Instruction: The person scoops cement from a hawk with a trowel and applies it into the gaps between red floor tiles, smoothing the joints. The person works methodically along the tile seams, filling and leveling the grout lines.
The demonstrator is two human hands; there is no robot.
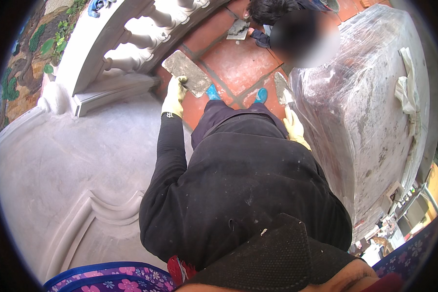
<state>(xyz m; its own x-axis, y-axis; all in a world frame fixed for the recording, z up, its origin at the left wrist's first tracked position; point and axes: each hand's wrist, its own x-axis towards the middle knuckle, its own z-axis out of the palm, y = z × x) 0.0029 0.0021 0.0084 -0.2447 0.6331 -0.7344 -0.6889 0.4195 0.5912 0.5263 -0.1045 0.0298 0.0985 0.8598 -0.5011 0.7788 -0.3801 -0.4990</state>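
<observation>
My left hand (174, 96), in a pale yellow glove, is closed on the near left edge of a flat rectangular mortar board (182, 68). Grey, dried-looking mortar coats the board's top face, and it is held out over the tiles. On the other side of my body, my right hand (295, 129), gloved alike, grips the handle of a pointing trowel (281, 89). The trowel's blade points away from me and carries grey mortar. It is close to a plastic-wrapped block.
The large plastic-wrapped block (370, 97) stands at my right. A white balustrade (146, 39) and a grey plastered wall (107, 126) run along my left. Ahead, a co-worker (272, 9) bends low over the terracotta tiles (236, 63), one hand by a small mortar-covered board (238, 29).
</observation>
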